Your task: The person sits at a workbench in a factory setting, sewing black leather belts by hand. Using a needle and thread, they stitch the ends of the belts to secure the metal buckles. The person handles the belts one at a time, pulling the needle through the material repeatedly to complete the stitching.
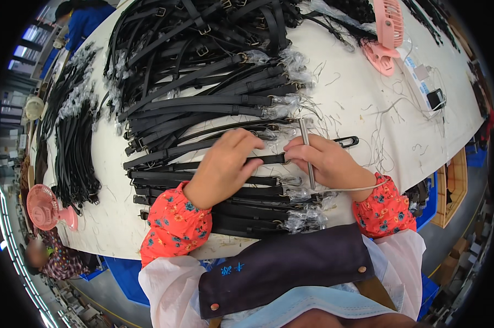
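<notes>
Rows of black belt-like straps (203, 115) with buckles lie across the white table, many buckle ends wrapped in clear plastic (296, 60). My right hand (331, 161) is closed around a slim silver metal rod (305, 143), its fingertips at the end of one black strap (271, 159). A black loop (348, 142) sticks out beyond that hand; the rest of it is hidden. Curved over the same strap, my left hand (222, 164) has thumb and forefinger apart, the thumb touching the strap. Its other fingers are partly hidden.
Pink fans (388, 24) stand at the far right and left table edge. A white power strip (419, 85) with cables lies at right, near loose threads. Another bundle of straps (77, 158) lies at left. A person in blue (85, 24) is at the far left.
</notes>
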